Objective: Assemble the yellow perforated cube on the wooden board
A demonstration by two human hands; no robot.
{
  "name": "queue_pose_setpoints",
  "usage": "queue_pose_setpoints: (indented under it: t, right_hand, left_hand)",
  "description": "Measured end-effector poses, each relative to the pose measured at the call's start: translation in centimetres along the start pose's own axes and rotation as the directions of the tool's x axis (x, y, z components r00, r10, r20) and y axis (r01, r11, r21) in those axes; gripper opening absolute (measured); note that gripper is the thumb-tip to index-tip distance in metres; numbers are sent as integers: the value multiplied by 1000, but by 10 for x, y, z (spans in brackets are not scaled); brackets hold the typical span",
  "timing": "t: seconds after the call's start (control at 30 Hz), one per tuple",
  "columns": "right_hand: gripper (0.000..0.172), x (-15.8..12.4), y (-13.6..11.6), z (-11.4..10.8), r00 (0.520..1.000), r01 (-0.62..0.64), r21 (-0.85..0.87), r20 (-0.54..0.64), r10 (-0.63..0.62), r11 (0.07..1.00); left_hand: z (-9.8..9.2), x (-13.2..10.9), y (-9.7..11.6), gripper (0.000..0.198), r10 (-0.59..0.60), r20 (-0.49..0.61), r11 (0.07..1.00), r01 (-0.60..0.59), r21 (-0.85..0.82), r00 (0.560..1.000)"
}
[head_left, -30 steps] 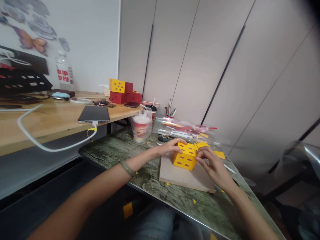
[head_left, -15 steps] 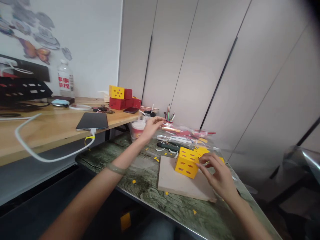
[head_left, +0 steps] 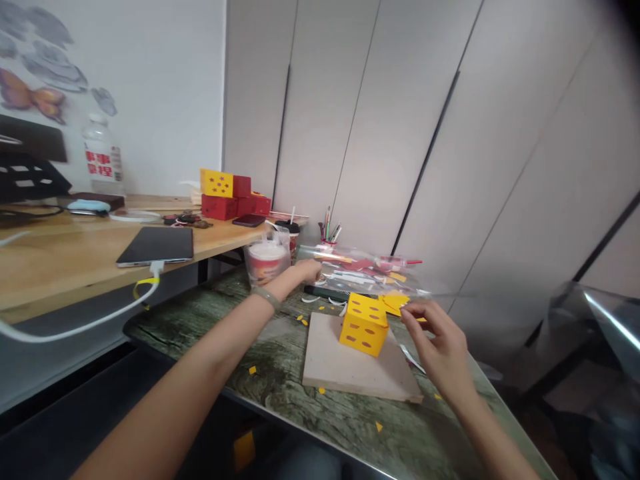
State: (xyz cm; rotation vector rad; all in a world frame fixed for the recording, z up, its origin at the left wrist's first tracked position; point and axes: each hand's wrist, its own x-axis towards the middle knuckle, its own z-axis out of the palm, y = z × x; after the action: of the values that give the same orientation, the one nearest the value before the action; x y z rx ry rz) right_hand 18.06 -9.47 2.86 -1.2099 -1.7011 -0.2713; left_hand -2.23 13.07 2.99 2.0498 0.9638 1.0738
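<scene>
The left hand (head_left: pixel 306 270) reaches, fingers curled, to the dark green pen-like tool (head_left: pixel 325 291) on the tabletop (head_left: pixel 280 347); its grip cannot be told. The right hand (head_left: pixel 440 337), fingers loosely apart, hovers beside the yellow paper cube with holes (head_left: pixel 363 324) on the beige board (head_left: pixel 345 363).

Ahead of me runs a wall of pale panels (head_left: pixel 400 133) split by dark slanted seams. To my left a white wall (head_left: pixel 165 87) carries butterfly decals (head_left: pixel 30 97). A wooden desk (head_left: pixel 75 257) stands below it, beside the green, wood-grained table (head_left: pixel 350 417) at which I sit. Light is soft and even.
</scene>
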Motion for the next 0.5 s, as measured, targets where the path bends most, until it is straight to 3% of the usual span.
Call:
queue_pose_setpoints:
  t: [0.13, 0.23, 0.37, 0.5]
  right_hand:
    - [11, 1, -2, 1, 1000, -21, 9, 16, 20, 1000]
    - [12, 0, -2, 1, 999, -29, 10, 26, 29, 1000]
    - [14, 0, -2, -1, 998, -65, 41, 3, 65, 997]
    - [17, 1, 1, -1, 989, -143, 104, -29, 146, 984]
  left_hand:
    - [0, 6, -14, 31, -172, 130, 979, 154, 133, 977]
    - [-2, 8, -20, 27, -195, 125, 975, 178, 137, 973]
    - [-6, 8, -5, 17, -85, 39, 996, 86, -28, 996]
    - [-4, -3, 34, 34, 67, -22, 949, -71, -306, 998]
